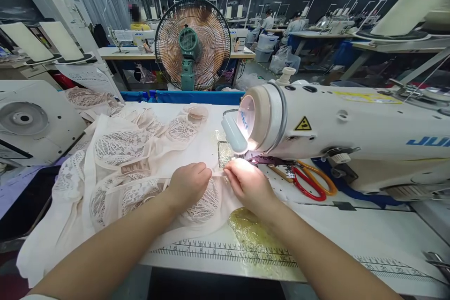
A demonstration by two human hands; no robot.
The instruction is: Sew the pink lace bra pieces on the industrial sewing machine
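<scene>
**A:** So where's the lace piece (pixel 197 206) at right now?

**B:** Flat on the desk (pixel 351 225), front edge tucked right up by the needle of the sewing machine (pixel 337 126). Left hand (pixel 188 185) is curled into a loose fist, knuckles pressing the fabric down. Right hand (pixel 248 183) has its fingertips pinching the edge right at the foot, under the lamp glare.

**A:** How far along, you reckon?

**B:** Hard to call. Looks like the seam is only starting, since nearly the whole piece sits on the near side of the needle. Can't see any stitches in that bright spot though.

**A:** And the rest?

**B:** Big pile of lace (pixel 119 150) heaped to the left, can't tell sewn from unsewn. Red-and-orange scissors (pixel 309 180) lie just right of the needle, and crinkly clear plastic (pixel 253 234) sits by the printed ruler (pixel 225 251) along the desk edge.
</scene>
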